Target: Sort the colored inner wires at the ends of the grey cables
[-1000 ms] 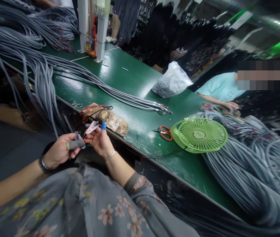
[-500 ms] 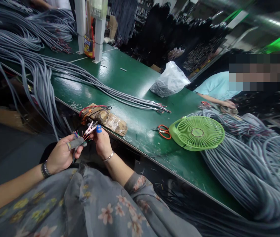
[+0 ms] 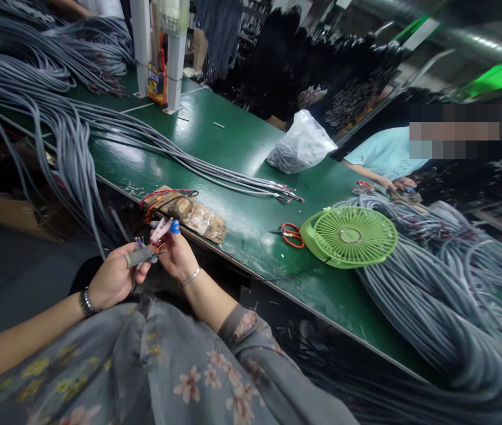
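My left hand (image 3: pixel 115 276) is closed around the end of a grey cable, a grey wrap showing on its thumb. Thin coloured wires (image 3: pixel 158 249) fan out from the cable end toward my right hand (image 3: pixel 179 255). That hand is closed on a small pale pink tool (image 3: pixel 161 229), whose exact kind I cannot make out. A blue cover (image 3: pixel 175 226) sits on my right thumb. Both hands are close together in front of the table edge. Just beyond them, a taped wooden block (image 3: pixel 197 217) with red, orange and black leads lies along the edge.
A green fan (image 3: pixel 348 236) and orange-handled scissors (image 3: pixel 292 235) are on the green table (image 3: pixel 251 248). Grey cables (image 3: pixel 215 171) run across it, with a large bundle (image 3: pixel 427 307) at right. Behind are a plastic bag (image 3: pixel 301 141), a white post (image 3: pixel 174 71) and another person (image 3: pixel 379 153).
My right hand has turned slightly and drawn the pale pink tool lower, closer over the coloured wires. The left hand keeps its hold on the cable. The whole view has shifted a little.
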The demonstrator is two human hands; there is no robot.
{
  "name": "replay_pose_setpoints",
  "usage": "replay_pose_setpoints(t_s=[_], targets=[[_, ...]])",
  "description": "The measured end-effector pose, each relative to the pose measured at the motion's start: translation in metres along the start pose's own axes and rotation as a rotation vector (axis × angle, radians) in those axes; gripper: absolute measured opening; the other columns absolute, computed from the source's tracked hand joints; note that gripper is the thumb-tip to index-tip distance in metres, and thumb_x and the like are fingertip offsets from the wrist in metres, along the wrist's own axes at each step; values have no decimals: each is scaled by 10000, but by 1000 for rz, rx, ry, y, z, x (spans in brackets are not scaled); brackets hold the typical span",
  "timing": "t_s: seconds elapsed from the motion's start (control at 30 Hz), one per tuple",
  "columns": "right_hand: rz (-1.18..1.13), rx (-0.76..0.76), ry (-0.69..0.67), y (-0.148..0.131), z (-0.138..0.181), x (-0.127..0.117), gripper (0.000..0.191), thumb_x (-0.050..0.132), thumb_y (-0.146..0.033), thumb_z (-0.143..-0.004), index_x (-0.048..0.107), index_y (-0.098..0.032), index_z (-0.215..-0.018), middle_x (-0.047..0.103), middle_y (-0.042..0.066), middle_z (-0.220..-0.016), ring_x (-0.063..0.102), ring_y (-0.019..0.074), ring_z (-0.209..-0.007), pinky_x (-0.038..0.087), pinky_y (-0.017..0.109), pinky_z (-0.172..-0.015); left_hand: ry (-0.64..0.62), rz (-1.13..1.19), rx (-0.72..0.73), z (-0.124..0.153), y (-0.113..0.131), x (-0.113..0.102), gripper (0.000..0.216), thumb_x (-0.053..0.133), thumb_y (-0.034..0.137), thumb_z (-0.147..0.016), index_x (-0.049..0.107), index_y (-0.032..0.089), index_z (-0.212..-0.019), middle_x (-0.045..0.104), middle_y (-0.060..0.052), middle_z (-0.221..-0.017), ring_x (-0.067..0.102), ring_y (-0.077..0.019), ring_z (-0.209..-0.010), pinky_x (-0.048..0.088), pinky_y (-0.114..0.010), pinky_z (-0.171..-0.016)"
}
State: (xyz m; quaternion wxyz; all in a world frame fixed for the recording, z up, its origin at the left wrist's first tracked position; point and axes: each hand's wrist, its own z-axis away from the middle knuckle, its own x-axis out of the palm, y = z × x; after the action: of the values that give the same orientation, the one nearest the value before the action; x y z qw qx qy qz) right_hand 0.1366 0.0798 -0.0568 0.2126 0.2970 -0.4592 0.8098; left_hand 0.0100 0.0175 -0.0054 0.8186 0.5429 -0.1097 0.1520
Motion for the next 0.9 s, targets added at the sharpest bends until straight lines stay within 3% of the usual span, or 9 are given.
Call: replay_pose_setpoints(t_s=[0.17,0.3,0.47,0.63,0.9], targets=[[-7,66,-50,-8,6,-5,635,605,-809,-1118,733,-220,-918,731,29,-789,661,186,-731,632,283,-671,12,-42,15,8,-1,-6,330,1017,348,-477,754,195,-604,608,0,-454,442,-88,-407,320,-218,-407],[25,67,-109,-13,10,-4,560,717,-743,-1091,726,-223,-882,740,17,-788,654,158,-683,624,256,-660,48,-60,62,12,-1,-10,321,1002,363,-504,747,206,-622,613,4,-466,471,-103,-410,328,-226,-418],[135,-52,-86,-7,10,-4,435,921,-587,-981,736,-214,-855,684,-20,-712,611,131,-637,597,242,-657,32,-59,97,9,3,-10,343,1010,363,-521,726,212,-640,587,20,-473,470,-104,-420,331,-227,-427],[144,-56,-82,-6,10,-5,509,931,-646,-951,710,-213,-799,684,-19,-693,593,121,-616,581,234,-619,-22,-73,91,2,5,-12,349,1013,377,-533,725,210,-637,551,26,-456,414,-89,-417,307,-223,-424],[138,-67,-110,-10,9,0,542,866,-720,-990,754,-205,-865,725,-4,-756,588,122,-632,598,247,-645,-123,-132,37,-11,13,-15,413,1042,447,-538,695,239,-617,490,38,-436,345,-84,-400,240,-221,-420]])
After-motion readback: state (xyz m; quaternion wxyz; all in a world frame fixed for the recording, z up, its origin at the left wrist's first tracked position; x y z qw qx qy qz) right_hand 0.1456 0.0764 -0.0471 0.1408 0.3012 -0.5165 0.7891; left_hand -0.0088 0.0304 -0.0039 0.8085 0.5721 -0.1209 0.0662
